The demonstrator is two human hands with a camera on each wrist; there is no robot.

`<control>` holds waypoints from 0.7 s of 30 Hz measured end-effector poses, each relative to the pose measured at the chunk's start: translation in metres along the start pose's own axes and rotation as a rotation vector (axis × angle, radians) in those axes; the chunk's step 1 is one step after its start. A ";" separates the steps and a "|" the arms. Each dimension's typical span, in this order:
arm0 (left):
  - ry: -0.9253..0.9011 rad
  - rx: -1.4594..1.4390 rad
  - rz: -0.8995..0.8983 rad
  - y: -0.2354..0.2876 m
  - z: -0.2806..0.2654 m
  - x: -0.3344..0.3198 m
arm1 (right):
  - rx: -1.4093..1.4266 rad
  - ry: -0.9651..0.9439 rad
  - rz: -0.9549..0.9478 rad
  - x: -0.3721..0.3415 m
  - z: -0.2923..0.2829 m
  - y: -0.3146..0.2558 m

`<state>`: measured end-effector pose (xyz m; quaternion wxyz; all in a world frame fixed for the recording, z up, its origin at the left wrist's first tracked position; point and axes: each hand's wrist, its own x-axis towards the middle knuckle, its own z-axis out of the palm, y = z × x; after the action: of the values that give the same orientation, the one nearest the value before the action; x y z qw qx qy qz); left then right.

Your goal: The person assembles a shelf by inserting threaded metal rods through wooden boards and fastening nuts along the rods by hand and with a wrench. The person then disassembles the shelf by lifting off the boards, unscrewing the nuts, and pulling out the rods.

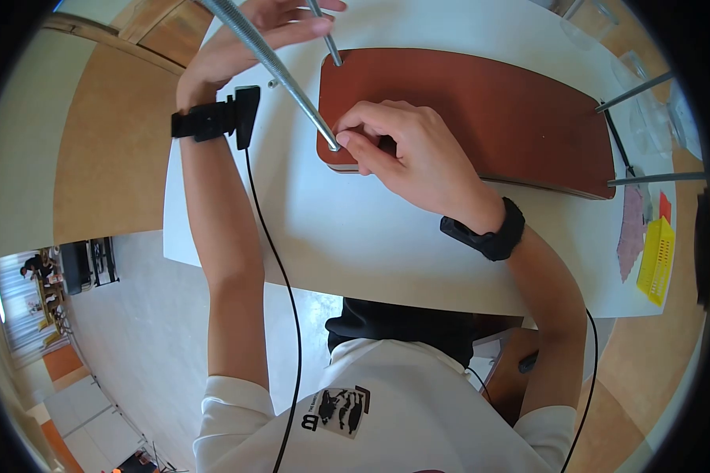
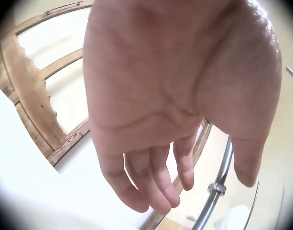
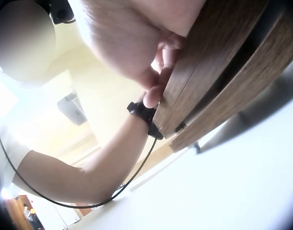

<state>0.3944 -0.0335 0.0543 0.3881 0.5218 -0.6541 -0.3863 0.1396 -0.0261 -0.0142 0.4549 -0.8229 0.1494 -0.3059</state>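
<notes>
A reddish-brown wooden board (image 1: 528,130) lies on the white table, with metal rods rising from its corners. At its near left corner, my right hand (image 1: 422,150) has thumb and forefinger curled at the foot of a long metal rod (image 1: 292,83), pinching it low down. The right wrist view has those fingertips (image 3: 153,96) right at the board's edge, and they hide the rod there. My left hand (image 1: 229,54) is raised beyond that rod, close to a second rod (image 1: 327,35). Its fingers (image 2: 158,177) hang relaxed in the left wrist view, holding nothing.
Two more rods, including one (image 1: 639,91), stand at the board's right end. Beyond them lie clear plastic containers (image 1: 647,102), a yellow basket (image 1: 656,260) and a pinkish cloth (image 1: 631,225). A small metal piece (image 1: 272,83) sits left of the board. Black cables trail from both wrists.
</notes>
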 end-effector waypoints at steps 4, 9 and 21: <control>-0.070 -0.035 -0.039 -0.010 -0.007 -0.001 | 0.047 -0.026 0.043 -0.001 -0.001 0.001; 0.062 0.052 -0.047 -0.030 -0.034 -0.009 | 0.001 -0.045 0.004 -0.003 -0.003 0.008; 0.188 0.160 -0.009 -0.030 -0.033 -0.006 | -0.010 -0.015 -0.028 -0.003 -0.002 0.009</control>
<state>0.4375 -0.0355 0.0393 0.4032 0.5880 -0.6413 -0.2836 0.1363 -0.0299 -0.0220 0.4474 -0.8296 0.1359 -0.3053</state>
